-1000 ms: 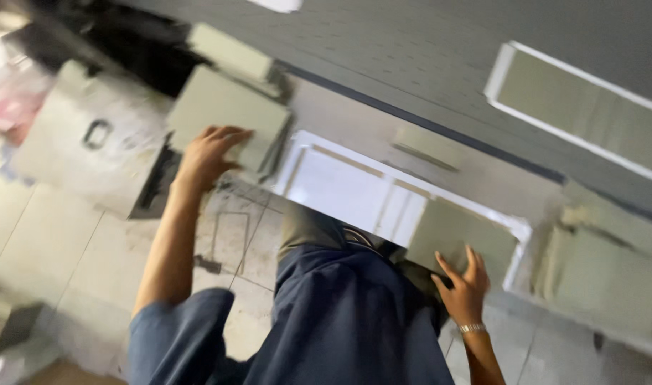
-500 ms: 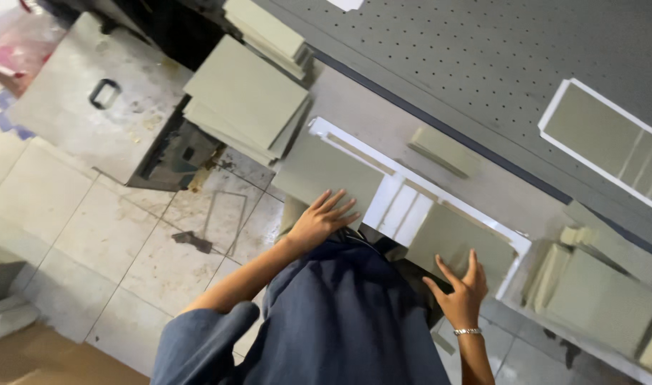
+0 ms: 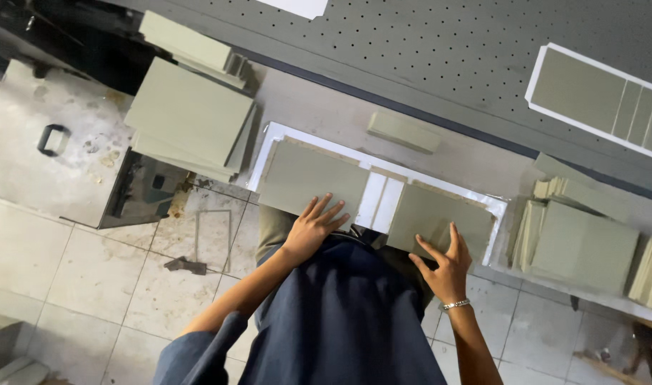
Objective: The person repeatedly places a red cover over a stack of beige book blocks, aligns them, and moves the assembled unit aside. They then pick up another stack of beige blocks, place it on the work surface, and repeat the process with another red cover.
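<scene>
The left hand point(image 3: 313, 229) lies flat, fingers spread, pressing on the near edge of a grey-green board point(image 3: 310, 178) that sits in the left end of a white frame point(image 3: 272, 139). It grips nothing; the palm and fingertips simply bear down on the board's surface. The right hand point(image 3: 443, 267), with a thin bracelet point(image 3: 454, 305) at the wrist, is likewise open with fingers fanned, its fingertips resting on the near edge of a second grey-green board point(image 3: 440, 214) in the right end of the same frame. Between the two boards, two narrow white strips point(image 3: 381, 201) of the frame's bed show bare. The frame lies on a pale grey ledge point(image 3: 326, 110) at the front of a dark perforated table point(image 3: 426, 50), directly ahead of the person's dark blue shirt point(image 3: 340, 314).

Just beyond the frame, on the ledge, rests one small grey-green strip point(image 3: 403, 132). To the left, a stack of similar boards point(image 3: 187, 117) sits fanned on a low surface, with another stack point(image 3: 187, 43) behind it. To the right of the frame, more piles of boards point(image 3: 582, 242) lie near one another. On the perforated table's far right sits another white frame point(image 3: 538, 78) filled with grey-green pieces. A stained metal cabinet top with a black handle point(image 3: 52, 139) stands at the left, above a tiled floor point(image 3: 91, 285).
</scene>
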